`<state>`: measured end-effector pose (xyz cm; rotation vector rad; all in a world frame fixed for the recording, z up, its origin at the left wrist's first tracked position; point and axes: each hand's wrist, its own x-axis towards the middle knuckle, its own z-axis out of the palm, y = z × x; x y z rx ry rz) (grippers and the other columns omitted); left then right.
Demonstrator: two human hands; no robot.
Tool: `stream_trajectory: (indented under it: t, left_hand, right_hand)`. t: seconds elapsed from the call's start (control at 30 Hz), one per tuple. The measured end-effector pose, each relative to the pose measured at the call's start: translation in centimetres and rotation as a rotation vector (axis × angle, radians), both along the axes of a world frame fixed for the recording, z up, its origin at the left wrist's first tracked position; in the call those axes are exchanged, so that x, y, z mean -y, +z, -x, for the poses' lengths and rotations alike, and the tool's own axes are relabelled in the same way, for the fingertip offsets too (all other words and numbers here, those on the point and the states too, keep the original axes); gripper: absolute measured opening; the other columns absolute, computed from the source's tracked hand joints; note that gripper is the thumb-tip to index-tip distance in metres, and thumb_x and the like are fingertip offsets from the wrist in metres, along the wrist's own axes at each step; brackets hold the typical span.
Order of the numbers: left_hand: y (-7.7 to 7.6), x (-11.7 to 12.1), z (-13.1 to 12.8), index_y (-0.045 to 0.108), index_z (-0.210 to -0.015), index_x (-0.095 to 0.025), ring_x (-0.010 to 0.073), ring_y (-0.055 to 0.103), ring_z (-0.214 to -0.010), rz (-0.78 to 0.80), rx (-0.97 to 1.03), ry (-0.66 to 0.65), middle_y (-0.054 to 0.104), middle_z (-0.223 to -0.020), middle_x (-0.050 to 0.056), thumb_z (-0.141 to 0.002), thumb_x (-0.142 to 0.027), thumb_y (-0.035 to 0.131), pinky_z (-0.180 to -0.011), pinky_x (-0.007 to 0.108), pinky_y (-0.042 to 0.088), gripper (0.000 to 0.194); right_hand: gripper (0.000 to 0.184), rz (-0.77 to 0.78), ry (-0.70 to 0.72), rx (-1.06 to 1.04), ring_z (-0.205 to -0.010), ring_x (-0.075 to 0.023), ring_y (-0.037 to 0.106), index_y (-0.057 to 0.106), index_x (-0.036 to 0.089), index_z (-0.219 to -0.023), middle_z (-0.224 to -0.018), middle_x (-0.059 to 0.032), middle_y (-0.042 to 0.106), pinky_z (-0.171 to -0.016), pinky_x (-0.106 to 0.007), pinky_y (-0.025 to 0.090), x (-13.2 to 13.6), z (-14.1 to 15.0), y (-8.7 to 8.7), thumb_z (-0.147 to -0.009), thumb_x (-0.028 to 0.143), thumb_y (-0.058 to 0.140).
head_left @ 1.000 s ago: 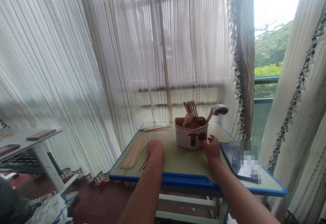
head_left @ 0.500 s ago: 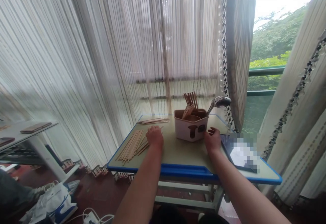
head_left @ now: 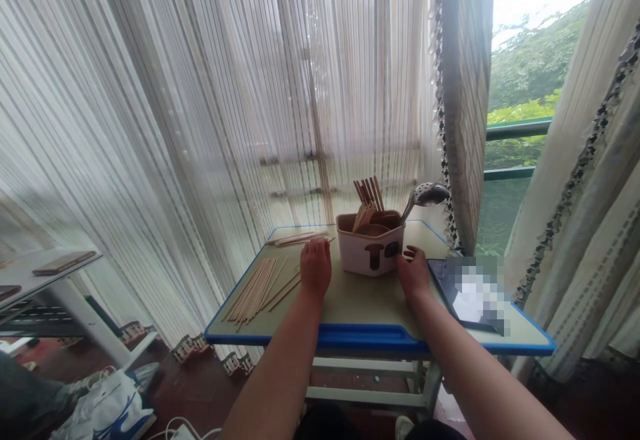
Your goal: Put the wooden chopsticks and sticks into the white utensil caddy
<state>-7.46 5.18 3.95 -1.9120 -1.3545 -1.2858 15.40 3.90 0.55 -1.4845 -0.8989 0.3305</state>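
Note:
My left hand is closed over the table with its fingers curled down. A thin wooden chopstick shows its tip past the fingers; the rest is hidden. To its left lies a fanned pile of pale chopsticks, with a few darker chopsticks beside it. More chopsticks lie behind. A white utensil holder with brown printing stands upright, holding brown chopsticks and a slotted ladle. My right hand is at its right side, fingers apart and curved, thumb by its corner.
The small table has a blue edge. A dark tablet, partly blurred, lies at its right. Sheer curtains hang behind. Another table stands at the left, with a white bag and cables on the floor.
My left hand has moved right and slightly away from me, toward the holder, and the chopstick tip moved with it. My right hand stays beside the holder. The view has shifted slightly.

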Motion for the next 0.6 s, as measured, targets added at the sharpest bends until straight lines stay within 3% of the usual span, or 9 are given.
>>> stream_trajectory:
  t: [0.6]
  left_hand:
    - [-0.76,0.54,-0.91,0.048,-0.09,-0.018,0.0185,0.055,-0.091,-0.078,0.163,-0.163,0.057,-0.088,0.009,-0.09,-0.023,0.037,-0.081,0.035,0.045,0.012]
  right_hand:
    - [0.051,-0.064,0.018,-0.054,-0.072,-0.0173,0.054,0.046,0.018,-0.109,-0.1,-0.0079,0.053,-0.07,-0.032,0.045,0.01,-0.11,-0.25,-0.058,0.024,0.052]
